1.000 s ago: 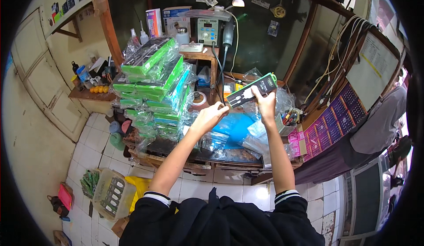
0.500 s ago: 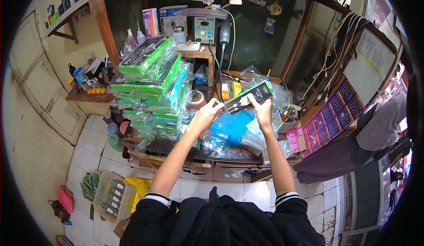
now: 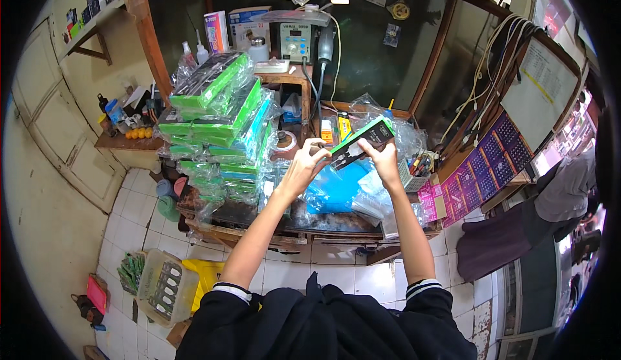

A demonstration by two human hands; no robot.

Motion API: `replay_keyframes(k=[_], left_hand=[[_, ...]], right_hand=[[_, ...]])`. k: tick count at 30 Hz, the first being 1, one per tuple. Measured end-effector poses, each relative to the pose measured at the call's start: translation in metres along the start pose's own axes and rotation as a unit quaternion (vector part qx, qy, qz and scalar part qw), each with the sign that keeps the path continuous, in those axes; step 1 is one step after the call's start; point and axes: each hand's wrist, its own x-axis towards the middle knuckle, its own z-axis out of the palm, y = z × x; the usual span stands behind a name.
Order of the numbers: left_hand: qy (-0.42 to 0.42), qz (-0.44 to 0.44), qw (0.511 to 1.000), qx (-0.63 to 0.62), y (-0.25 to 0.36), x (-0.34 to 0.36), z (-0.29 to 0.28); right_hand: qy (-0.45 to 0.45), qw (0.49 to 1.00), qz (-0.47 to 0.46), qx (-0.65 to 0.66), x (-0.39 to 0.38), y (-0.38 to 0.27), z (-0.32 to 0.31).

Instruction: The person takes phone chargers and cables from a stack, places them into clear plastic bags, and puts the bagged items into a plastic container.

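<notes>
Holding a slim box [image 3: 375, 135], black-faced with green edges, above the bench [image 3: 330, 223], its right end tilted up. My right hand [image 3: 384, 158] grips that upper end, thumb laid across the printed face. My left hand [image 3: 305, 166] is at the lower-left end, fingers curled against the corner; whether they pinch the edge or only rest there, I cannot tell.

Status, this box: I judge it unfinished, since it is in hand and both hands are occupied with it. No loose film shows around it. Whether its lower end is open or closed is hidden by my fingers, so its contents go unrecorded.

Status, elsewhere: a tall stack of green-edged boxes [image 3: 226, 127] stands to my left, clear plastic around much of it; I take these as already packaged. An exact count is not possible from here. Below the box lies a blue sheet [image 3: 336, 192], with crumpled clear plastic [image 3: 409, 135] behind my right hand. On the floor at left, a translucent tub [image 3: 185, 290] holds a row of dark packs [image 3: 169, 281], with a heap of green packets [image 3: 131, 271] beside it; none of these is in my hands.
</notes>
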Motion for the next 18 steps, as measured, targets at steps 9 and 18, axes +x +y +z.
replay_keyframes(k=[9, 18], left_hand=[[0.032, -0.167, 0.983, -0.067, -0.008, -0.005, 0.011], [0.050, -0.211, 0.958, -0.190, -0.020, -0.006, 0.014]], right_hand=[[-0.046, 0.995, 0.065, 0.055, 0.000, 0.006, -0.004], [-0.077, 0.997, -0.016, 0.016, 0.012, 0.003, -0.003]])
